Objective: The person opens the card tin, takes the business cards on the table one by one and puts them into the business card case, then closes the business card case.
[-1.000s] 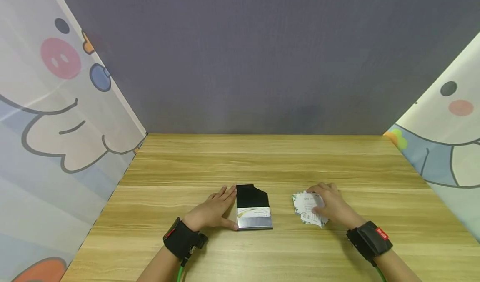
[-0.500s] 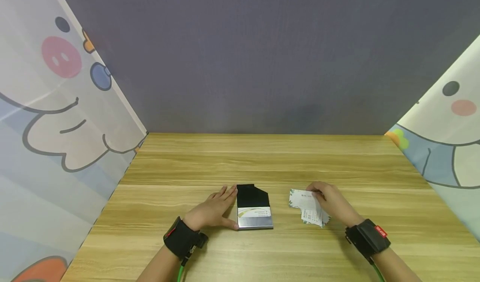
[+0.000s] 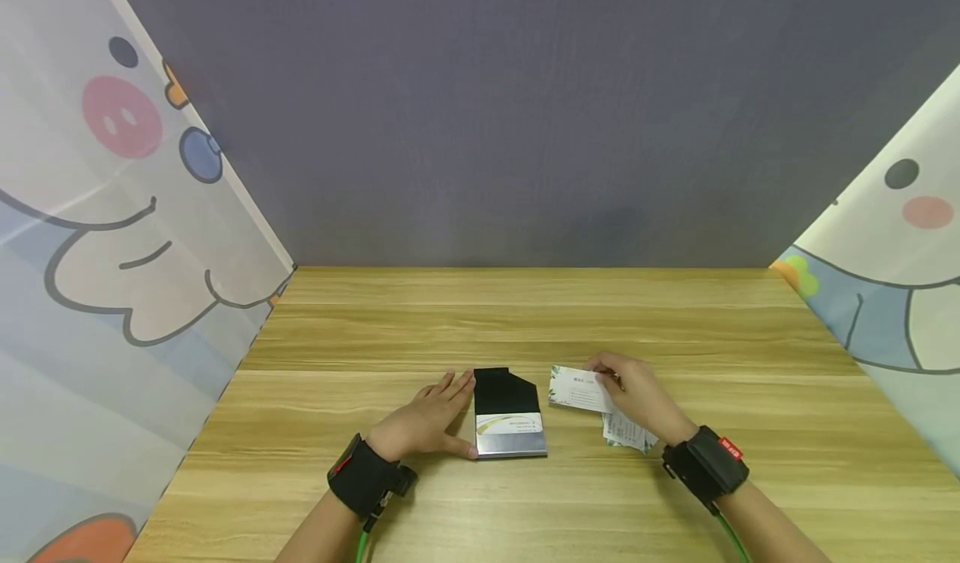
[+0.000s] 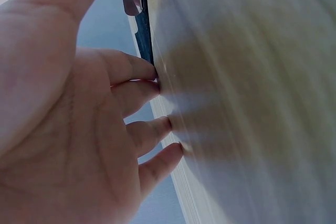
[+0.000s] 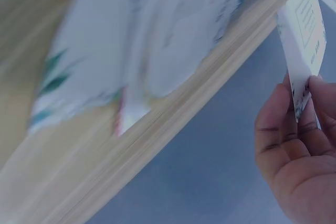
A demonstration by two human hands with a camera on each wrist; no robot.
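Note:
Between the thumb and fingers of my right hand (image 3: 633, 390) is pinched a white business card (image 3: 577, 388) with green leaf prints. In the right wrist view that card (image 5: 304, 30) stands clear of the table. Below the hand lie several overlapping business cards (image 3: 627, 431), partly covered by it. My left hand (image 3: 429, 420) rests on the table with fingers spread, its fingertips and thumb at the left side of a card case (image 3: 512, 445). The case lies open, black flap away from me, silver front nearer. A white card (image 3: 508, 424) with a gold curve shows inside it.
The wooden table (image 3: 420, 321) ends at a dark grey panel (image 3: 525, 130) at the back. Cartoon-printed sheets (image 3: 135, 238) stand along the left and right sides. Each wrist wears a black strap (image 3: 705, 463) with a green cable.
My right hand has picked a card off the pile and moved left with it, toward the card case. The left hand and the case have stayed in place.

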